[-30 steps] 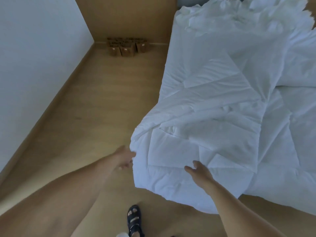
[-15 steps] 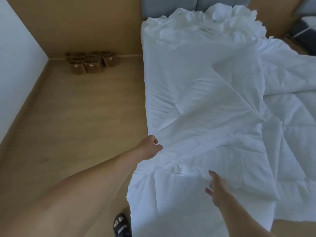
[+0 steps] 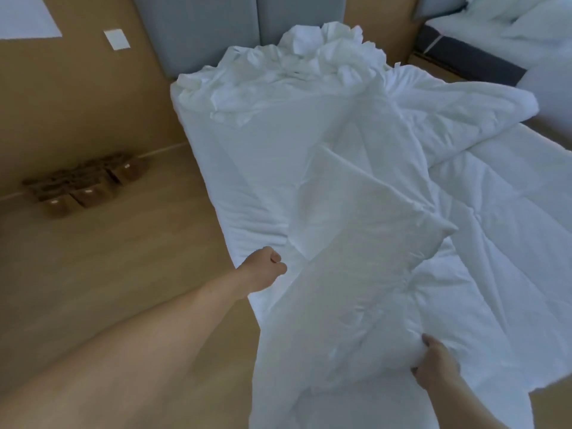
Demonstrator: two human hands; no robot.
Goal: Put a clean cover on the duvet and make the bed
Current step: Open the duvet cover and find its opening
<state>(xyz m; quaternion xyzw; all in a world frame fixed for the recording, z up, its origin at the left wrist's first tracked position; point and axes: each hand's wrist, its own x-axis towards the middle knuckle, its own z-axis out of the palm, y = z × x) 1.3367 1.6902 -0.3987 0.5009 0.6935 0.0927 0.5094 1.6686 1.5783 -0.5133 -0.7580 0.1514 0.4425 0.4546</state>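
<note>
Grips cover (image 3: pixel 356 274) edge with left hand (image 3: pixel 263 269) and right hand (image 3: pixel 435 366), well apart; risks dragging duvet (image 3: pixel 510 243) off bed (image 3: pixel 235 181) onto floor (image 3: pixel 123 274) if pull runs uneven.

Between left hand (image 3: pixel 262 269) and right hand (image 3: pixel 437 368): matt, creased white cloth duvet cover (image 3: pixel 356 274). Beyond the right: puffy quilted duvet (image 3: pixel 510 243). Left: smooth wooden floor (image 3: pixel 123 274).

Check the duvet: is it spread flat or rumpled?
Rumpled. The duvet lies creased, its far right part folded back over itself. The left hand and right hand grip the cover on top of it.
</note>
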